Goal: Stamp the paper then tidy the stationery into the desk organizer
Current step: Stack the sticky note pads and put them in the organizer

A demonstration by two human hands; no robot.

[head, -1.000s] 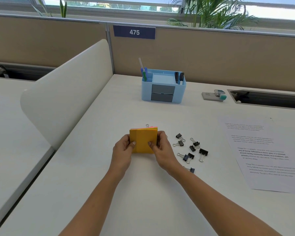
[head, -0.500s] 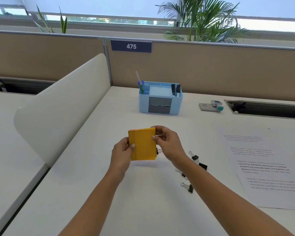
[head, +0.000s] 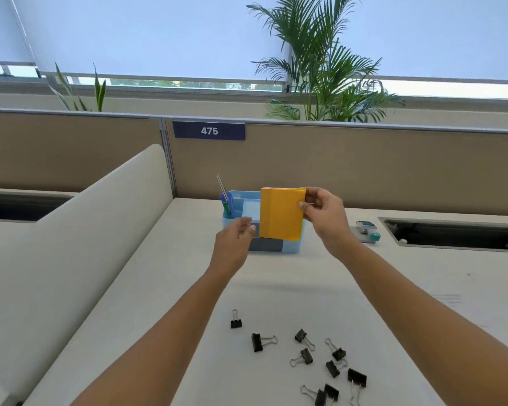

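You're pinching the orange pad (head: pixel 280 215) at its top-right corner with your right hand (head: pixel 324 216), long axis hanging below the grip. The organizer (head: pixel 241 205) is sitting directly behind and under it. Your left hand (head: pixel 236 234) is hovering loose-fingered by its lower-left edge.

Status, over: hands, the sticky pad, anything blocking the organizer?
Right hand pinches sticky pad at top corner, up before organizer. Left hand loose by pad's lower edge, holding nothing. Nothing between pad and organizer; binder clips loose on desk.
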